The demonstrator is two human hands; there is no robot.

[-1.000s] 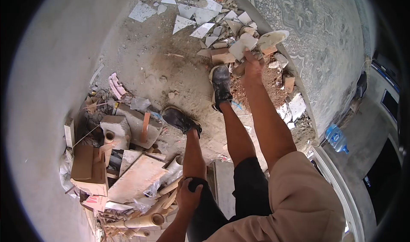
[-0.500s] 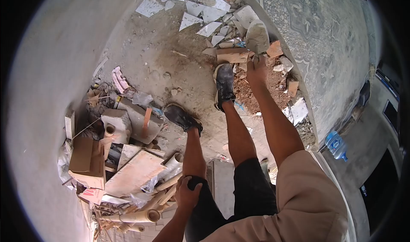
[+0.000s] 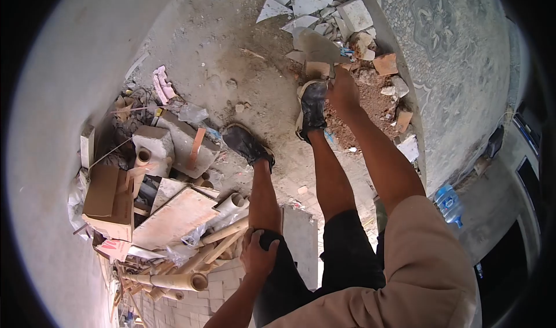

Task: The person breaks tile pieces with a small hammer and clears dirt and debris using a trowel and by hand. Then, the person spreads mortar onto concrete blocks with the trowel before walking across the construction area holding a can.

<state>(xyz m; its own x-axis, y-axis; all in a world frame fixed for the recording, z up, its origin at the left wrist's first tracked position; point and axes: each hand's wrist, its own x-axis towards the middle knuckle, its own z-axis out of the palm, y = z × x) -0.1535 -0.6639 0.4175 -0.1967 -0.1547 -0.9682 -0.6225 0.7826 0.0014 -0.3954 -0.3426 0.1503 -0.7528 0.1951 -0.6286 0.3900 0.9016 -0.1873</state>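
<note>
My right hand (image 3: 343, 90) is closed round the handle of a trowel, just beyond my shod foot (image 3: 313, 105). The trowel's broad grey blade (image 3: 317, 45) points away from me, above a brick piece (image 3: 317, 69) that it partly hides. Reddish-brown soil (image 3: 368, 111) lies beside and under that hand, with an orange brick piece (image 3: 385, 64) at its far edge. On my knee rests my left hand (image 3: 259, 255), thumb apart from the fingers, holding nothing.
White tile shards (image 3: 310, 1) and a pale block (image 3: 355, 15) lie at the far side. Along the left are a cardboard box (image 3: 109, 200), concrete chunks (image 3: 153, 148), boards (image 3: 176, 218) and tubes (image 3: 185, 281). A blue bottle (image 3: 449, 205) is at the right, beyond a low ledge.
The pale piece that was at my right hand now lies apart, farther away. The trowel blade has swung left, toward the brick by my foot. My left hand stays on the knee.
</note>
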